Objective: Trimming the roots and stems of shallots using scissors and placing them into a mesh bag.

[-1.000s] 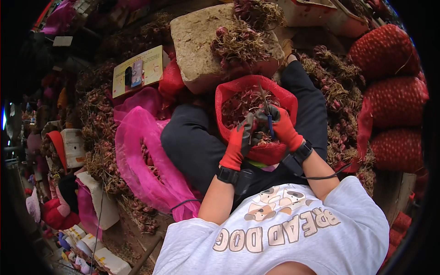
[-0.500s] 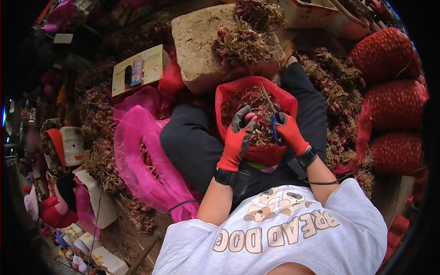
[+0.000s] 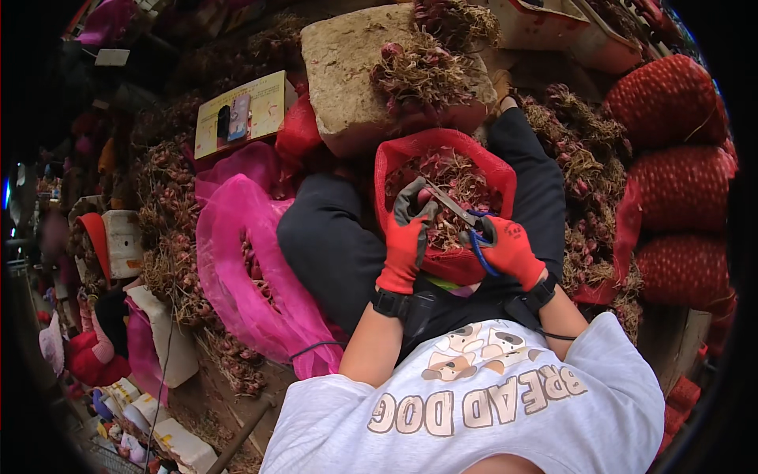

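Note:
In a red-and-grey glove, my left hand (image 3: 407, 237) closes round a shallot (image 3: 425, 193) over the mouth of a red mesh bag (image 3: 505, 170) between my legs. Gloved the same way, my right hand (image 3: 510, 249) grips blue-handled scissors (image 3: 452, 205). Their blades point up and left, with the tips right by the shallot; whether they touch it I cannot tell. Inside the bag lie shallots mixed with dry stalks and skins (image 3: 452, 170).
Beyond the bag stands a pale block (image 3: 347, 71) bearing a bunch of dried shallots (image 3: 418, 75). Pink mesh (image 3: 229, 229) lies to the left, near a yellow box (image 3: 268, 103) with a phone on it. Heaped shallots (image 3: 576, 150) and full red sacks (image 3: 671, 186) line the right.
The scissors have swung from upright to slanting left, their tips now beside the shallot. My right hand has turned and moved slightly right and down.

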### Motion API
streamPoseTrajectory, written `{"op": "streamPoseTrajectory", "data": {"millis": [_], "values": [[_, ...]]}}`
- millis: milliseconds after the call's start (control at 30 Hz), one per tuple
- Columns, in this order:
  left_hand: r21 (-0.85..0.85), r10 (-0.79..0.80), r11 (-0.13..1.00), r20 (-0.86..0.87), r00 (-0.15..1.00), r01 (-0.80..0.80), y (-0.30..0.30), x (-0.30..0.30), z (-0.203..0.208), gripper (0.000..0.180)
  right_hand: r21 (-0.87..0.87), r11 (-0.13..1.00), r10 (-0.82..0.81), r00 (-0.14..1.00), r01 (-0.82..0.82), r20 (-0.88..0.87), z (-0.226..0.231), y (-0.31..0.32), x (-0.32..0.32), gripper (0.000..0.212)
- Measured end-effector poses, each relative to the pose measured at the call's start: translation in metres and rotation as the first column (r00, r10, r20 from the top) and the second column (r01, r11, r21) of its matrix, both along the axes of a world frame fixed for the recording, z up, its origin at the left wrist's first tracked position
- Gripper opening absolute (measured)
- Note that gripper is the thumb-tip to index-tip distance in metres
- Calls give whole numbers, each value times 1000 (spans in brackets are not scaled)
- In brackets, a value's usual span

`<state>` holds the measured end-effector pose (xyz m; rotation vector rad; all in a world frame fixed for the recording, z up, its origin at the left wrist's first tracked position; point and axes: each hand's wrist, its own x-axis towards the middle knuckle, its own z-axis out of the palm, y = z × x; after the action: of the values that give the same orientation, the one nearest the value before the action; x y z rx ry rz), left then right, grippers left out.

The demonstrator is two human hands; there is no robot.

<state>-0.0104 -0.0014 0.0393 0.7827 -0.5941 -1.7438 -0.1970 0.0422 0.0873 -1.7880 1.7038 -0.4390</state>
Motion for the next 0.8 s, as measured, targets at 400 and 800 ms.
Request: {"op": "streamPoseTrajectory", "data": {"millis": [400,800], "values": [[-21,11,1000,58,998,-10,3,-2,-2,51,282,946,-234,940,161,250,-10,-6,-5,19],[-164,-113,959,526,843,230,7,-3,6,51,-222,974,126,916,-41,381,1,-38,24,20]]}}
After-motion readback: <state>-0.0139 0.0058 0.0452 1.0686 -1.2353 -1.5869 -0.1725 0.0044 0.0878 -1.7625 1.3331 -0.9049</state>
